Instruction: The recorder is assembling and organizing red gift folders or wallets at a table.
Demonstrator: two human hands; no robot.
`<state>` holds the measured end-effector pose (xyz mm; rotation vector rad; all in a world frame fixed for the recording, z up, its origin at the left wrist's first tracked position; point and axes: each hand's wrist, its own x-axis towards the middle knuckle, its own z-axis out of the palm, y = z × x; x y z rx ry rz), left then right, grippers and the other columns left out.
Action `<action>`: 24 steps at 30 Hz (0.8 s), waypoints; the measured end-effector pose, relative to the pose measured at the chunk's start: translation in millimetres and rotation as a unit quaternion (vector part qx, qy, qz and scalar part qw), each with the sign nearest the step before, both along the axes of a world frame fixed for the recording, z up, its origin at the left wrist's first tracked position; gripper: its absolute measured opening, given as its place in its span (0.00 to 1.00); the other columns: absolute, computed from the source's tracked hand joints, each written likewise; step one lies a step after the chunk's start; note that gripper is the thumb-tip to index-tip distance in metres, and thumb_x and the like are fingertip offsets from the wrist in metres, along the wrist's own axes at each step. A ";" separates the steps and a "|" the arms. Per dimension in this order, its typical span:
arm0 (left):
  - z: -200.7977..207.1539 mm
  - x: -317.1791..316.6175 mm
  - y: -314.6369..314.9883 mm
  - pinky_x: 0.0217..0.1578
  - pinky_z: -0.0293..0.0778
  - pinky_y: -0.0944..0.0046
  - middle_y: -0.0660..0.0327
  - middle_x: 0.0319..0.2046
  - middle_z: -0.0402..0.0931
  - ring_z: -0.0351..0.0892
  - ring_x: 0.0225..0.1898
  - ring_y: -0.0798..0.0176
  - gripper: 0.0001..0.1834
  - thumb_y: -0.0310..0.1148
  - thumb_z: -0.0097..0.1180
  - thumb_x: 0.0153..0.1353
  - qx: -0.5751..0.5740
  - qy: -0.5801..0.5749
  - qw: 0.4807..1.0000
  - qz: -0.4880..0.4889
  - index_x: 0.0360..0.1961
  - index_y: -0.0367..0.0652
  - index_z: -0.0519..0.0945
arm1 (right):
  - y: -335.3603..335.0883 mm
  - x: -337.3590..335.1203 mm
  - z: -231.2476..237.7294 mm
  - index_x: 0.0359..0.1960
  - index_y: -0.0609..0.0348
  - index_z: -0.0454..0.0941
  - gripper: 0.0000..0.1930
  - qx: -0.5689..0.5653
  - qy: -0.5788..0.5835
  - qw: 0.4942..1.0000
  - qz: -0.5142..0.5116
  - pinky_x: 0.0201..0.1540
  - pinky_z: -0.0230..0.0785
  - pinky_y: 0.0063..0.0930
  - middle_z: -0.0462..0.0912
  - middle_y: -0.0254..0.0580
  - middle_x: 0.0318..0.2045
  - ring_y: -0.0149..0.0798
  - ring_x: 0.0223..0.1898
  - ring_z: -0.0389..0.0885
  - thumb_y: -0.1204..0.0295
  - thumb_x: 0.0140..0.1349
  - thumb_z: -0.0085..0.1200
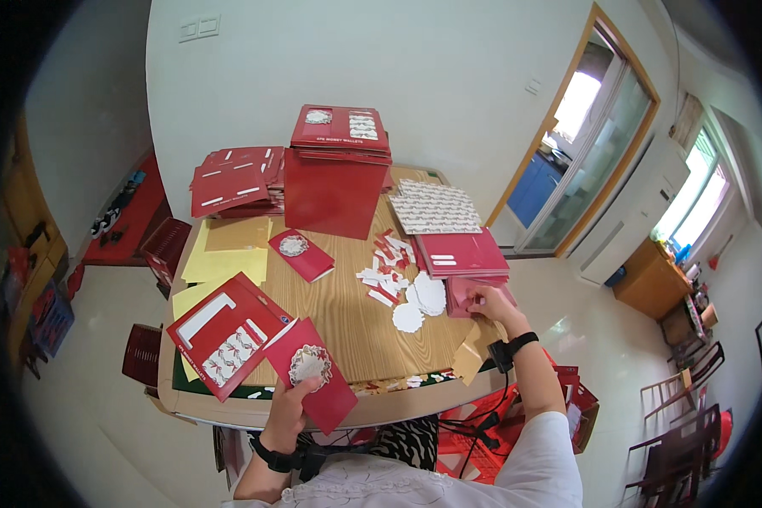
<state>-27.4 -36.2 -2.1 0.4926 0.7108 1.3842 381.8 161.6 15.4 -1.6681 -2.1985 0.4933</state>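
Observation:
My left hand [289,411] is closed on a folded red card [334,400] with a round, lacy-edged white sticker [310,365] on its front. The card is tilted over the table's near edge. Beside it lies a larger red printed pack [231,337] with a white cutout and a block of small patterned labels. Over at the right, my right hand [493,303] has its fingers pinched together on a pile of small red cards [460,296]. What sits between those fingertips is too small to tell. Another red card [301,255] with a round sticker lies mid-table.
A tall stack of red packs [337,190] stands at the back, beside a lower red stack [233,182]. White scalloped paper rounds [408,317] and paper scraps [387,262] lie mid-right. Behind are patterned label sheets [436,207]; yellow paper [220,267] lies left. A red crate [470,453] stands below.

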 end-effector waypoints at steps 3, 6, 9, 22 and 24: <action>1.5 1.4 -0.5 0.47 0.70 0.65 0.60 0.44 0.72 0.73 0.46 0.63 0.22 0.19 0.50 0.51 -0.001 -0.005 1.000 0.004 0.50 0.39 0.68 | 2.2 3.2 -3.3 0.36 0.63 0.77 0.15 0.014 -0.005 1.000 0.009 0.37 0.70 0.31 0.80 0.48 0.29 0.42 0.32 0.79 0.76 0.43 0.60; 2.2 0.9 -1.6 0.47 0.70 0.65 0.60 0.44 0.72 0.72 0.46 0.64 0.23 0.19 0.50 0.51 -0.004 -0.007 1.000 0.002 0.51 0.39 0.67 | -1.1 -1.1 3.4 0.36 0.62 0.77 0.13 0.005 -0.002 1.000 0.009 0.37 0.70 0.32 0.80 0.49 0.30 0.44 0.33 0.79 0.75 0.46 0.58; 8.3 2.4 -3.8 0.46 0.70 0.65 0.60 0.43 0.73 0.73 0.45 0.63 0.22 0.20 0.50 0.51 -0.001 -0.005 1.000 -0.001 0.50 0.39 0.68 | 0.5 0.2 -2.0 0.38 0.60 0.77 0.12 0.058 -0.020 0.998 0.015 0.38 0.70 0.34 0.80 0.50 0.31 0.47 0.34 0.79 0.75 0.50 0.55; 22.4 26.3 -2.7 0.46 0.71 0.68 0.59 0.46 0.72 0.72 0.46 0.69 0.29 0.23 0.58 0.53 0.196 0.198 0.960 -0.031 0.56 0.38 0.63 | -119.9 -180.0 80.9 0.38 0.65 0.74 0.08 0.087 0.249 0.956 0.124 0.32 0.67 0.21 0.77 0.39 0.27 0.26 0.28 0.73 0.75 0.62 0.46; 5.8 28.8 6.2 0.43 0.72 0.68 0.59 0.45 0.73 0.73 0.44 0.69 0.28 0.23 0.58 0.53 0.249 0.236 0.939 -0.015 0.55 0.38 0.64 | -126.2 -207.0 61.8 0.40 0.65 0.73 0.10 0.004 0.390 0.906 0.164 0.35 0.67 0.20 0.77 0.36 0.29 0.25 0.31 0.73 0.71 0.63 0.46</action>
